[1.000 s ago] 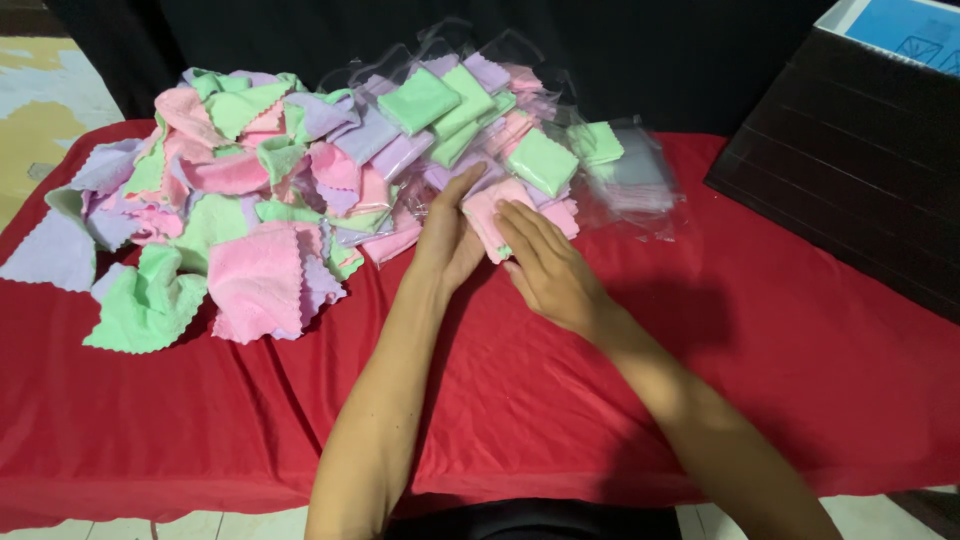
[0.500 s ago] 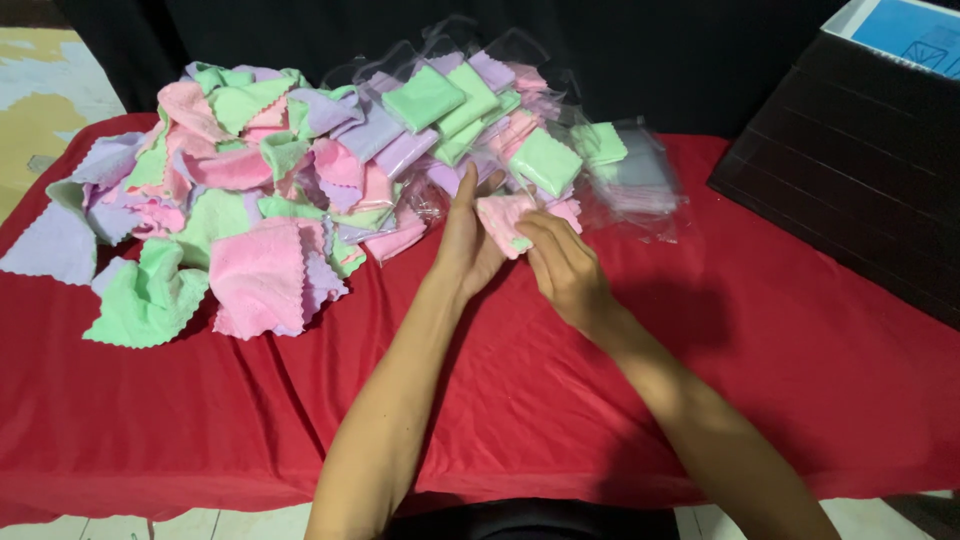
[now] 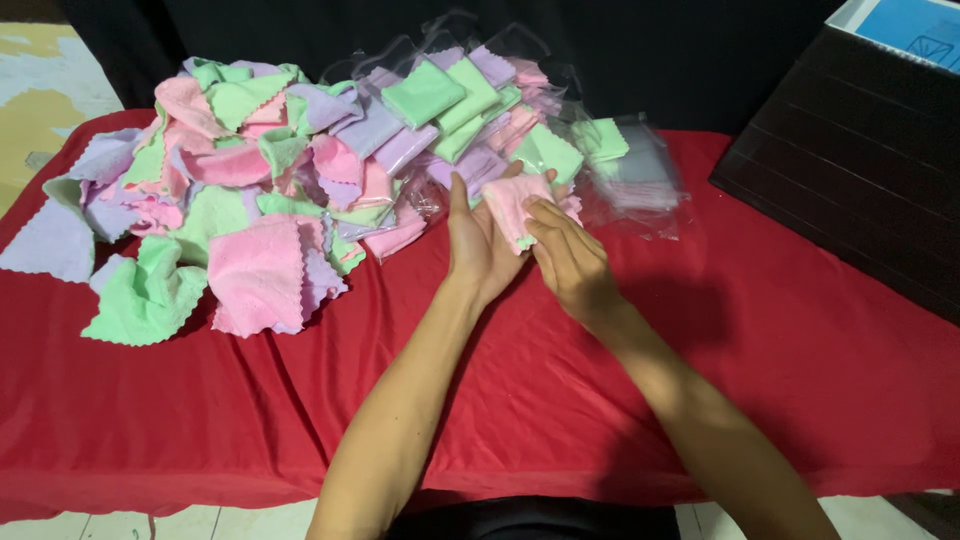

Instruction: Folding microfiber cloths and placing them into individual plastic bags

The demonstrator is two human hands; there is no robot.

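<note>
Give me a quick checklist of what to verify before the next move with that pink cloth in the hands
1. Pink cloth held by both hands: ok, it lies on the left hand with the right hand pressing on it.
2. Cloth folded small: ok, it looks like a compact folded piece.
3. Fold edges lined up: cannot tell, the right hand's fingers cover part of it.
4. Clear bags nearby: ok, a heap of bagged cloths lies just behind the hands.
5. Loose cloths kept apart: ok, that pile sits to the left on the red table cover.
6. An empty bag ready: cannot tell.
</note>
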